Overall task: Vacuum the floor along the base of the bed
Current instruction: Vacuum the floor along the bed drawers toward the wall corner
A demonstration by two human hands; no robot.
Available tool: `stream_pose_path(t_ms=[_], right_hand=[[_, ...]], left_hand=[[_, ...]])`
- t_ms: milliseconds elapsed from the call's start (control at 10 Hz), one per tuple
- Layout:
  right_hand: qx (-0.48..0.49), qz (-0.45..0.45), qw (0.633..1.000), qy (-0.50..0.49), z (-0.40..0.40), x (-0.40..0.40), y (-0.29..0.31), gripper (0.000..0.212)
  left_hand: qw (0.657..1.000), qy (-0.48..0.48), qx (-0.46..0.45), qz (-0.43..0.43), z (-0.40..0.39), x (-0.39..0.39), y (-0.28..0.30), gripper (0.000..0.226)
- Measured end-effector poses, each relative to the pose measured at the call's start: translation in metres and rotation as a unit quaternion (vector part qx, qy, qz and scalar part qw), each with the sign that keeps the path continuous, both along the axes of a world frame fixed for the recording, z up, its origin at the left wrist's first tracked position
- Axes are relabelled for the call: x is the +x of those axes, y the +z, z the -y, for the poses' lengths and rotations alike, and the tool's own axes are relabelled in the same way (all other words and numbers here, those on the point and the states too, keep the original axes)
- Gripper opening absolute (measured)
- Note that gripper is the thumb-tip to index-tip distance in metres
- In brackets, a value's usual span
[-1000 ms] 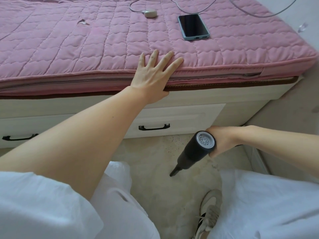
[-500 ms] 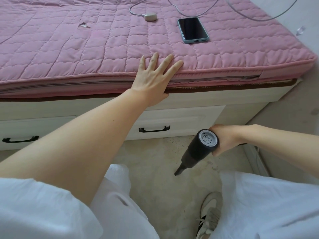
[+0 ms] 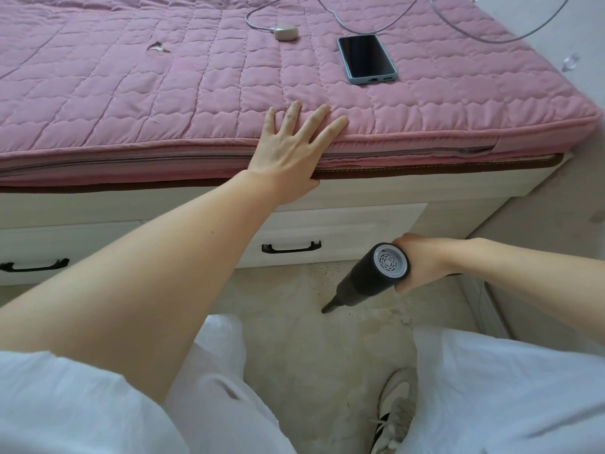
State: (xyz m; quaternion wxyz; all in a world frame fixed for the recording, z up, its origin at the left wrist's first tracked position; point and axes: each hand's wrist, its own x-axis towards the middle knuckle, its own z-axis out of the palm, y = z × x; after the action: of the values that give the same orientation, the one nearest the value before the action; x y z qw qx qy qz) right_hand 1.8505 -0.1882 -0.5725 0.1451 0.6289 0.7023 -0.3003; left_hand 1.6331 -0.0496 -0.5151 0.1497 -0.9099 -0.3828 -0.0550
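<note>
Left hand: the left hand (image 3: 288,149) lies flat on the edge of the pink quilted mattress cover (image 3: 163,93), fingers straight and spread, thumb down against the mattress side. It holds nothing.
Right hand: the right hand (image 3: 422,263) is wrapped around the rear of the black cylindrical handheld vacuum (image 3: 370,276), fingers curled firmly on its body.
Vacuum: the grey vented end cap faces the camera; the body slopes down and to the left.
Nozzle: the narrow black nozzle tip (image 3: 329,308) sits at or just above the beige speckled floor (image 3: 294,339); contact cannot be confirmed.
Bed base: the cream wooden drawer front (image 3: 343,231) with its black handle (image 3: 291,248) stands just beyond the nozzle.
Floor debris: dark specks lie near the drawer foot.
On the bed: a dark smartphone in a blue-grey case (image 3: 366,59), a small white charger puck (image 3: 285,32) and grey cables (image 3: 360,27).
Foreground: white trousers (image 3: 507,388) and one beige laced sneaker (image 3: 394,411).
</note>
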Motion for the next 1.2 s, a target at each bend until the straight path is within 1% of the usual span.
stream_pose_path(t_ms=[200,400,500,600,700,900,1000,1200], right_hand=[[0.005,-0.007,1.0,-0.02,0.001,-0.003,-0.002,0.026],[0.011,-0.009,1.0,-0.024,-0.001,0.002,-0.007,0.03],[-0.002,-0.019,0.999,-0.028,-0.001,0.002,-0.002,0.022],[-0.005,-0.024,0.999,-0.033,-0.001,0.0,0.0,0.022],[0.006,-0.023,0.999,-0.038,0.0,0.0,-0.003,0.019],[0.016,-0.028,0.999,-0.031,0.002,-0.004,-0.012,0.019],[0.001,-0.034,0.999,-0.041,0.0,-0.004,-0.012,0.023],[-0.008,-0.042,0.997,-0.061,-0.001,-0.002,-0.01,0.02]], left_hand=[[1.0,0.0,0.0,0.0,0.0,-0.001,0.0,0.102],[1.0,-0.001,-0.002,0.002,0.0,-0.001,0.001,0.103],[1.0,0.0,-0.002,0.002,-0.001,-0.001,0.001,0.103],[1.0,0.0,-0.002,0.002,-0.001,-0.001,0.001,0.103],[1.0,0.0,-0.002,0.002,-0.001,-0.001,0.0,0.103],[1.0,0.0,-0.003,0.001,-0.001,-0.001,0.001,0.103],[1.0,-0.001,-0.005,0.003,-0.001,-0.001,0.001,0.103],[1.0,0.0,-0.002,0.002,-0.001,-0.001,0.0,0.103]])
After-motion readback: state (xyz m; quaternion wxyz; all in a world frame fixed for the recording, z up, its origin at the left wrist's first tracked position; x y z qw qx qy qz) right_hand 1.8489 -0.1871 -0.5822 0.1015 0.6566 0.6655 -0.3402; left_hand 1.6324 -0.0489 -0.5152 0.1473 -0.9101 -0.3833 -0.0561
